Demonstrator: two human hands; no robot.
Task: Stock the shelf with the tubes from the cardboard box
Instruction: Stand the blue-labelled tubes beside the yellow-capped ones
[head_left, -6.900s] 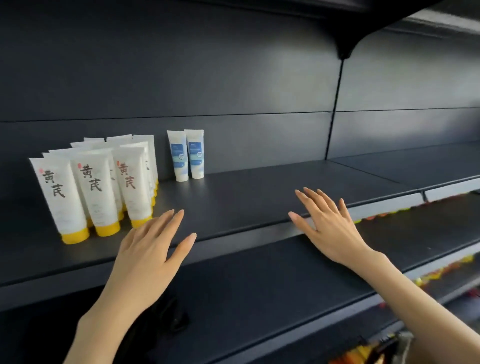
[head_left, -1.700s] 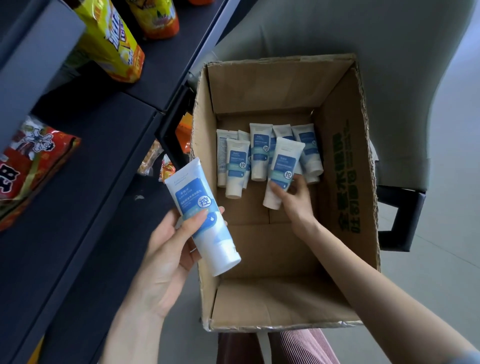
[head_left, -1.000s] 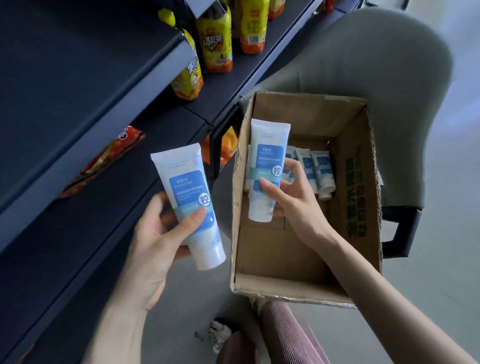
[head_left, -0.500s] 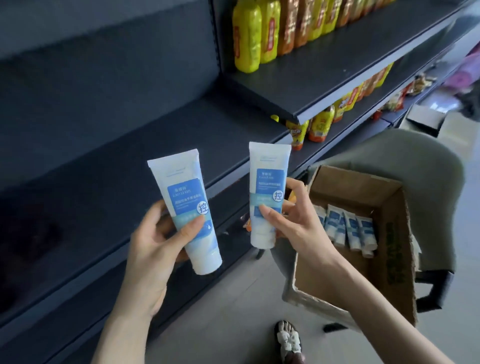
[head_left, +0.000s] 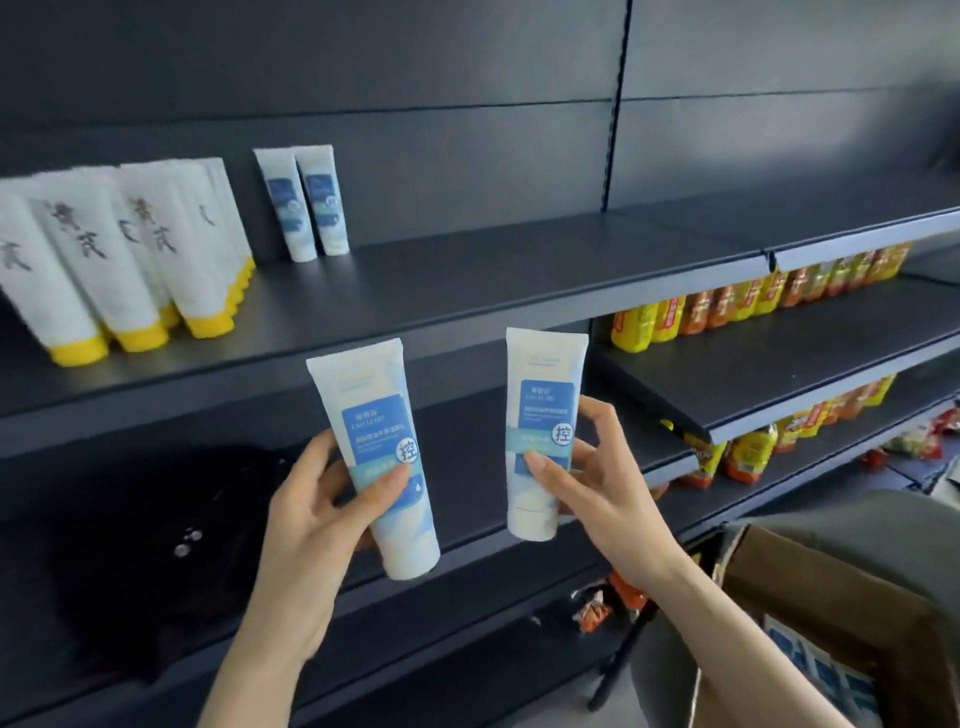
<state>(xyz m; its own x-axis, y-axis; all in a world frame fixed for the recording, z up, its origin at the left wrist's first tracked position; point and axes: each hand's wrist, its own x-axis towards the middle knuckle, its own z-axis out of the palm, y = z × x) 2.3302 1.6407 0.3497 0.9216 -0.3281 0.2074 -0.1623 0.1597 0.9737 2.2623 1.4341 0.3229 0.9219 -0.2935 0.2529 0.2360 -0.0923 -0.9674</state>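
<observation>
My left hand (head_left: 306, 525) grips a white tube with a blue label (head_left: 371, 447), cap down, in front of the dark shelf (head_left: 467, 291). My right hand (head_left: 597, 488) holds a second, matching tube (head_left: 543, 410) upright beside it. Two more blue-label tubes (head_left: 304, 205) stand at the back of that shelf. The cardboard box (head_left: 831, 623) sits at the lower right, with several tubes showing inside.
White tubes with yellow caps (head_left: 119, 260) fill the shelf's left end. Yellow and orange bottles (head_left: 727, 306) line the shelves on the right. A dark bundle (head_left: 156, 545) lies on the lower shelf. A grey chair (head_left: 857, 519) stands behind the box.
The view has swung up from the box to the shelf. Both hands have lifted their tubes higher, level with the shelf below the two standing tubes.
</observation>
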